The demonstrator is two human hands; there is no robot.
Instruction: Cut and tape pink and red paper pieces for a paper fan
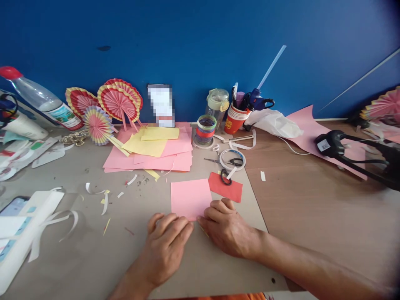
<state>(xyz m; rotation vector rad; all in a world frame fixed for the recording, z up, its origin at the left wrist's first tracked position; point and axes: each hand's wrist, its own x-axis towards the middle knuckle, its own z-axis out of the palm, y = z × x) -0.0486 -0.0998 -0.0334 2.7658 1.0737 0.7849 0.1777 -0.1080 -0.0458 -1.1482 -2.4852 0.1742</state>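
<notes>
1 pink sheet (pixel 190 196) | extends forward, long axis unclear | left hand (pixel 170 241), right hand (pixel 229 229): pinching it

Far left: clear plastic bottle, red cap, printed label (pixel 39 93), tilted; metal chain bunch (pixel 75 137) just right of its base. Far centre: dark-edged phone (pixel 161 105) upright against blue wall panel (pixel 187 41), screen blurred out. Right of that: clear drinking bottle with pale yellow lid (pixel 218 100), then red paper cups (pixel 234 119), nested, pens in top one. White crumpled bag (pixel 278 123) beside cups. Far right: black plastic device with white code label (pixel 331 145).
</notes>
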